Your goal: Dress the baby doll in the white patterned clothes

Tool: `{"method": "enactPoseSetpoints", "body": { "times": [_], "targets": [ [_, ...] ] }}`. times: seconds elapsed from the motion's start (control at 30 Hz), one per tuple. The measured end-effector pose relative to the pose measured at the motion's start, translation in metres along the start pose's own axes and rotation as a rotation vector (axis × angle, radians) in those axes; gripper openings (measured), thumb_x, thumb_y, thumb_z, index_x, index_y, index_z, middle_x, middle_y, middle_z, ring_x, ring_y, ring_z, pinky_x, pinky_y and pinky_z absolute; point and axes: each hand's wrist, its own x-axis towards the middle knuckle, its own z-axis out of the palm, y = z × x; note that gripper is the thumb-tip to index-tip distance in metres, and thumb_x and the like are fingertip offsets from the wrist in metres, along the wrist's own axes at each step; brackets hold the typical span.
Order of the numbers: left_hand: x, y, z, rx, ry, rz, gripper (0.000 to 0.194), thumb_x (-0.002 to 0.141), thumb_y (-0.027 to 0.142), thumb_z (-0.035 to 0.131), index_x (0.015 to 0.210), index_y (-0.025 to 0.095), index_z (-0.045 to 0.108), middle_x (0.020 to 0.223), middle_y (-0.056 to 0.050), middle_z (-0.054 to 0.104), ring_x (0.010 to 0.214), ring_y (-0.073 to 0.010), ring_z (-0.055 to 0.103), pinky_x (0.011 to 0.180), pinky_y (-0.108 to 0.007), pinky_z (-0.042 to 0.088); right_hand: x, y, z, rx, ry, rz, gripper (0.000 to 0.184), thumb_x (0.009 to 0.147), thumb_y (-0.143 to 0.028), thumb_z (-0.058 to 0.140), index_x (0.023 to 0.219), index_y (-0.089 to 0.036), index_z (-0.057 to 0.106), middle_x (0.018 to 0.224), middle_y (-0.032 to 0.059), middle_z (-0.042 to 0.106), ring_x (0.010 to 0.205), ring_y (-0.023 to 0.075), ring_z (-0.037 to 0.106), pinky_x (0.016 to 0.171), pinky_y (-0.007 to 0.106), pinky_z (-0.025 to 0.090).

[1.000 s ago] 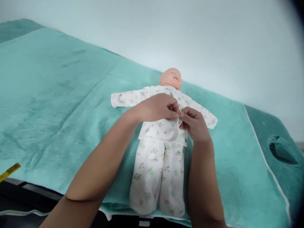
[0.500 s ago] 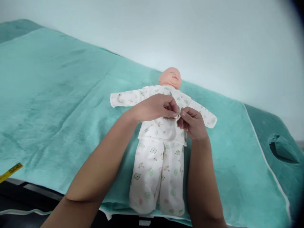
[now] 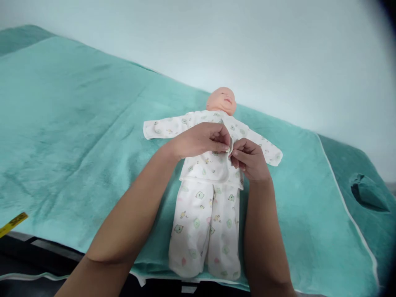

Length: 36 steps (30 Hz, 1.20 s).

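A baby doll (image 3: 223, 100) lies on its back, dressed in a white printed shirt (image 3: 204, 169) and matching trousers (image 3: 192, 227). Both sleeves stretch out to the sides. Over the chest, my left hand (image 3: 207, 139) pinches the edge of the shirt's front between thumb and fingers. Just to its right, my right hand (image 3: 250, 159) is closed on the same front edge, fingertips close to those of the left. The small spot between the fingertips is partly hidden, so a fastener there cannot be made out clearly.
A teal cover (image 3: 77, 123) spreads under the doll across the bed. At the right, the darker teal end has an oval opening (image 3: 368, 196). A pale wall (image 3: 247, 49) rises behind. A yellow strip (image 3: 14, 224) pokes in at the left edge.
My right hand has shifted very slightly left, and the shirt edge between my fingertips has turned a little. The doll lies as before.
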Motion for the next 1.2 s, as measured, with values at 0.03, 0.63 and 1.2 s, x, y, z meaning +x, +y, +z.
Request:
{"method": "enactPoseSetpoints", "body": {
  "times": [0.03,0.63,1.2],
  "targets": [
    [0.0,0.0,0.0,0.023,0.009,-0.005,0.007,0.081,0.017,0.064,0.087,0.018,0.066,0.082,-0.002,0.069,0.074,-0.0117,0.062,0.063,-0.024,0.047,0.0,0.0,0.0,-0.005,-0.001,0.004,0.025,0.074,-0.034,0.085,0.08,-0.02,0.065,0.059,-0.0033,0.063,0.042,0.0066,0.049,0.034,0.017,0.025],
    [-0.005,0.015,0.011,0.334,0.18,-0.081,0.008,0.076,0.025,0.062,0.072,0.019,0.066,0.067,0.001,0.063,0.06,-0.0107,0.052,0.05,-0.023,0.034,-0.003,-0.008,0.019,-0.27,0.119,-0.1,0.026,0.075,-0.023,0.078,0.085,-0.024,0.054,0.07,-0.006,0.053,0.049,0.006,0.041,0.04,0.02,0.031],
    [-0.005,0.013,0.011,0.384,0.204,-0.078,0.003,0.073,0.02,0.06,0.07,0.019,0.061,0.066,0.002,0.059,0.06,-0.0109,0.051,0.051,-0.025,0.033,-0.004,-0.013,0.022,-0.288,0.106,-0.039,0.029,0.076,-0.026,0.079,0.09,-0.025,0.054,0.069,-0.0062,0.05,0.05,0.0062,0.038,0.042,0.02,0.03]
  ]
}}
